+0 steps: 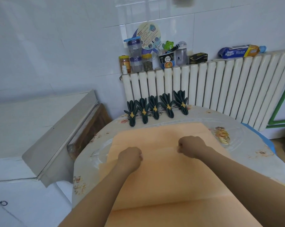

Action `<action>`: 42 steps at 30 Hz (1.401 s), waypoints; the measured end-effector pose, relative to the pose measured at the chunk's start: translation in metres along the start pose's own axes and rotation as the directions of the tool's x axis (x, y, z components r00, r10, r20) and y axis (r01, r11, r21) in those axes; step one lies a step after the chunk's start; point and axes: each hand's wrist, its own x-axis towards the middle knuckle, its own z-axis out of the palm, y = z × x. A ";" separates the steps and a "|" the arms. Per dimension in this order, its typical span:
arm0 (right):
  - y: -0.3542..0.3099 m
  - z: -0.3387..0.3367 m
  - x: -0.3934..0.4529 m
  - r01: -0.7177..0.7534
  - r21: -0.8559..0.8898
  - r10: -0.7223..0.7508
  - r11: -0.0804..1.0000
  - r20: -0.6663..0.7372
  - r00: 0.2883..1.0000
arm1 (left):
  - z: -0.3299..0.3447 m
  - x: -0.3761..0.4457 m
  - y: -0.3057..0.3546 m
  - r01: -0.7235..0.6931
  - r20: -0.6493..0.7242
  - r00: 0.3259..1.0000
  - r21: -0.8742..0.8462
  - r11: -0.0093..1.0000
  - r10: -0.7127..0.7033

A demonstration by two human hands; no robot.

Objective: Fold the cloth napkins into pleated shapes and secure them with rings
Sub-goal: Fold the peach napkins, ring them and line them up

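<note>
A large orange napkin [163,177] lies spread over the round table, with more orange cloth layered under it. My left hand [130,157] and my right hand [190,146] sit on its middle with fingers curled, each pinching the cloth along one fold line. Several dark green pleated napkins [154,107], each held by a gold ring, stand in a row at the table's far edge. A small pile of loose gold rings [223,136] lies to the right of the orange cloth.
The table [87,169] has a floral cover. A white radiator [220,82] behind it carries jars, bottles and a wipes pack. A grey cabinet top [60,128] sits close on the left.
</note>
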 end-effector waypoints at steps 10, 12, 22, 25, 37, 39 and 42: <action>0.012 0.049 0.119 -0.032 -0.052 0.019 0.998 -0.239 0.971 | 0.038 0.121 -0.029 0.033 -0.204 0.979 0.053 0.998 -0.021; 0.014 0.058 0.123 -0.026 0.004 0.026 1.000 -0.278 0.960 | 0.042 0.130 -0.034 0.030 -0.219 0.976 0.097 0.995 -0.008; 0.012 0.077 0.137 -0.086 0.012 0.085 0.996 -0.346 0.935 | 0.058 0.147 -0.027 0.103 -0.267 0.961 0.080 0.991 -0.078; 0.011 0.076 0.138 -0.106 -0.017 0.095 0.994 -0.324 0.941 | 0.072 0.133 0.002 -0.132 -0.341 0.931 0.010 0.991 0.127; 0.077 0.044 0.124 -0.069 -0.257 0.028 0.964 -0.161 0.986 | 0.099 0.099 0.036 -0.137 -0.017 0.990 -0.005 0.991 0.137; 0.089 0.036 0.120 -0.083 -0.379 0.020 0.922 -0.166 0.986 | 0.099 0.100 0.035 -0.138 -0.038 0.990 -0.010 0.990 0.137; 0.094 0.032 0.117 -0.112 -0.429 0.040 0.896 -0.174 0.984 | 0.095 0.103 0.035 -0.143 -0.063 0.988 -0.010 0.990 0.142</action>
